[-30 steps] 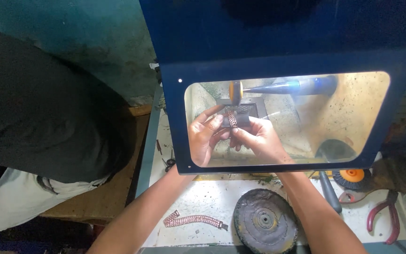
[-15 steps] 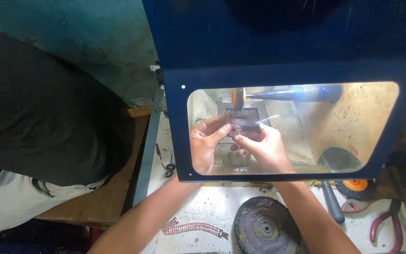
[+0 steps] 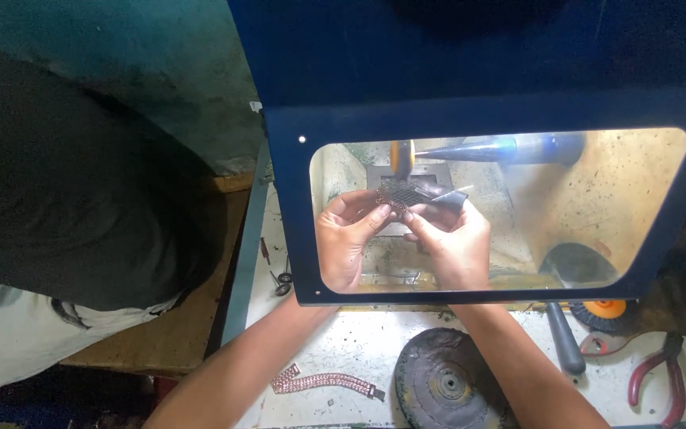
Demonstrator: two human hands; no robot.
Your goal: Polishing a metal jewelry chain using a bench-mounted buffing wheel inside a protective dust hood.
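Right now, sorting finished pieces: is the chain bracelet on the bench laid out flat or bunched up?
Laid out flat: the bracelet lies stretched lengthwise on the white bench, beside the dark wheel.

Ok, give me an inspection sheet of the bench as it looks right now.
Surface: white bench top, dusty and speckled.
Job's things: mesh bracelet piece held just below the buffing wheel on its tapered spindle, behind the blue guard window.
Clutter: second bracelet, grey buffing disc, red-handled pliers, orange-hubbed brush wheel.
Grippers: left hand and right hand both pinch the piece.
Cables: nothing seen.
Surroundings: a person in a dark top at left.
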